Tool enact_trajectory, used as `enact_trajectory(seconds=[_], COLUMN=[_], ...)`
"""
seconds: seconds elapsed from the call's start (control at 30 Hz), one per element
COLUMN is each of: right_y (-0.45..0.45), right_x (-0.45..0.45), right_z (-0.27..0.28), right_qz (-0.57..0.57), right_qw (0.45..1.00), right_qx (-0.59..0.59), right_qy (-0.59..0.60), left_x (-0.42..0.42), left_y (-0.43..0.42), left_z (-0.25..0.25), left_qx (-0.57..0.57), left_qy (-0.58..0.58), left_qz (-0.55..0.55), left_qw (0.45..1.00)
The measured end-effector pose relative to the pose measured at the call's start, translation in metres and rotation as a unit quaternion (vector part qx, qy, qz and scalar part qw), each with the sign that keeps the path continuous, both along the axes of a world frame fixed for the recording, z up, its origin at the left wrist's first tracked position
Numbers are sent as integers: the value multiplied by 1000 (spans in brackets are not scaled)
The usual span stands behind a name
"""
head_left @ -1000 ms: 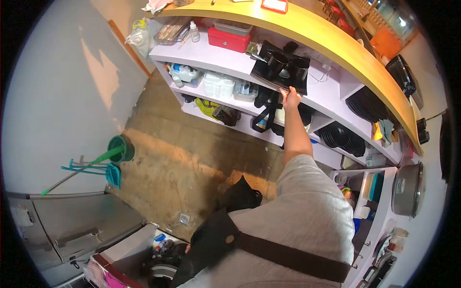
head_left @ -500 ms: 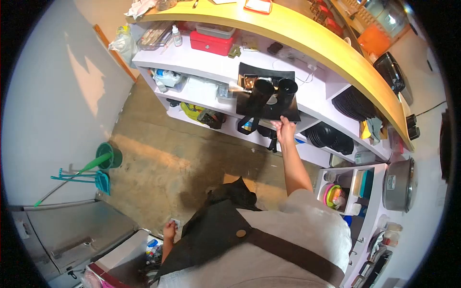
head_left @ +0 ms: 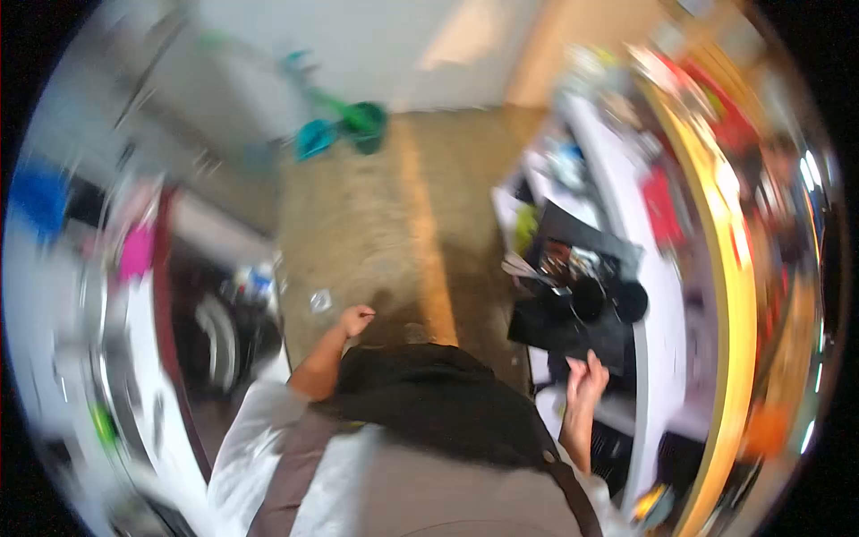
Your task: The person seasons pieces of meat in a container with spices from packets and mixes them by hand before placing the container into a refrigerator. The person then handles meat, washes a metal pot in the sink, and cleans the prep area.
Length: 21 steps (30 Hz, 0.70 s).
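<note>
My right hand [head_left: 586, 380] grips the near edge of a black tray [head_left: 559, 324], its fingers at the rim. On the tray stand two black cups [head_left: 588, 298], with shiny items beside them and a pale utensil [head_left: 526, 271] sticking out to the left. Motion blur hides the finer detail. My left hand [head_left: 358, 319] hangs over the floor in front of my dark apron, its fingers curled together; whether anything small is between them is not visible.
White shelving [head_left: 658, 358] under a curved yellow counter [head_left: 729, 340] runs along the right. A green bucket [head_left: 365, 128] and blue dustpan [head_left: 315, 140] stand by the far wall. At the left is a dark-red-edged unit [head_left: 165, 295] with items inside.
The view has swung left. My right hand has drawn the tray with the cups off the shelf toward me. My left hand has come into view and moved further forward.
</note>
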State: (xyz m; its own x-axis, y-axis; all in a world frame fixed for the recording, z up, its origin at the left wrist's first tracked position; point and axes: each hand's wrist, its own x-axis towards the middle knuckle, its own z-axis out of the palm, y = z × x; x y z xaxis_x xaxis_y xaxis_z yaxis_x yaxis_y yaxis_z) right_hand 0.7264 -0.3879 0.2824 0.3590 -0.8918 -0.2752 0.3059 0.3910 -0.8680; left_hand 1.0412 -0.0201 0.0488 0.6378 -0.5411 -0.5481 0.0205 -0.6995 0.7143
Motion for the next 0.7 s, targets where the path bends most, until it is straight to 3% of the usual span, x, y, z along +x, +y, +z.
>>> enact_trajectory(seconds=[0.07,0.1,0.13,0.2,0.23,0.3,0.37,0.43,0.53,0.6,0.63,0.67,0.7], right_y=[10,2,12,26,24,38,91,128,213,268,290,314,343], right_x=[54,65,99,158,146,162,224,280,327,353,366,378,387], right_z=[16,12,21,39,55,71,71,62,77,78,72,70,68], right_qz=[54,134,116,210,233,307,370,447,557,617,649,688,679], right_qw=[997,991,993,977,972,951,928,893,830,786,760,725,734], right_qx=[-28,-14,-16,-15,-17,-25,-39,-49,-38,-37,-31,-5,-16], right_qy=[38,25,25,27,17,5,22,38,8,1,-16,-25,12], left_x=[-18,-30,-44,-66,-134,-176,-214,-256,-307,-318,-317,-314,-308], left_y=[43,65,91,129,133,170,225,247,261,270,282,295,311], left_z=[-22,-25,-30,-41,-12,-9,-35,-31,-24,-15,-12,-11,-12], left_qx=[51,90,91,139,149,155,154,135,138,-123,-126,-222,-315], left_qy=[18,36,36,25,21,58,37,101,95,86,84,24,-37], left_qz=[91,142,211,262,285,371,514,617,687,840,844,849,842], left_qw=[994,985,973,955,947,914,843,769,707,522,514,478,436])
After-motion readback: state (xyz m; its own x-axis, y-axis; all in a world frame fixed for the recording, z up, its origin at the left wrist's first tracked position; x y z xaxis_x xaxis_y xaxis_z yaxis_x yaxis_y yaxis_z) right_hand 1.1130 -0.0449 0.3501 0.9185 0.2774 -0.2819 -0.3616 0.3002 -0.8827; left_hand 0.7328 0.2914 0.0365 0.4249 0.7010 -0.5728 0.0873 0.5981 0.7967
